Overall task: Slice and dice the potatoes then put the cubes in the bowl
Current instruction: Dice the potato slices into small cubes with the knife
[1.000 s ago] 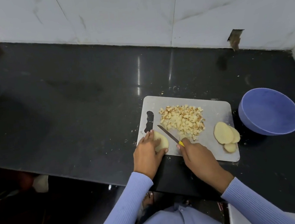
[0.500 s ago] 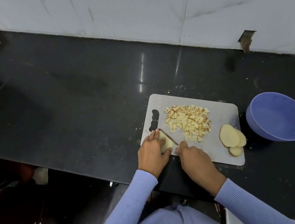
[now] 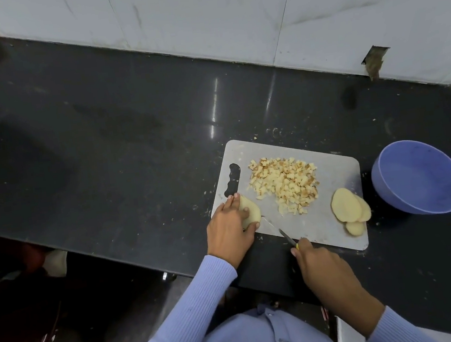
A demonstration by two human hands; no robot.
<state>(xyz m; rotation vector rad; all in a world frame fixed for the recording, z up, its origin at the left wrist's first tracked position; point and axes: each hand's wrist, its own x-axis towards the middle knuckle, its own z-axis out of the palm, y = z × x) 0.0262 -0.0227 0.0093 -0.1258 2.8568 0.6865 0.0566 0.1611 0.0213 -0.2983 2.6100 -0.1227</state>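
Left hand (image 3: 231, 228): holds the potato piece (image 3: 250, 211) down on the board (image 3: 309, 226), fingers curled over it.
Right hand (image 3: 323, 265): grips the knife (image 3: 279, 230).
Knife: tip points at the potato piece.
Cubes (image 3: 285, 185): piled mid-board.
Bowl (image 3: 419, 177): on the table (image 3: 103, 145), right of board.

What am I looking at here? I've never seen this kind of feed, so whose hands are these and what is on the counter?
There is no machine: a person wears a camera on the head, looking down at their own hands. The left hand holds a potato piece on the cutting board. The right hand grips a knife, whose tip rests by that piece. On the board lie a pile of potato cubes and a few potato slices. An empty blue bowl stands on the black counter right of the board.
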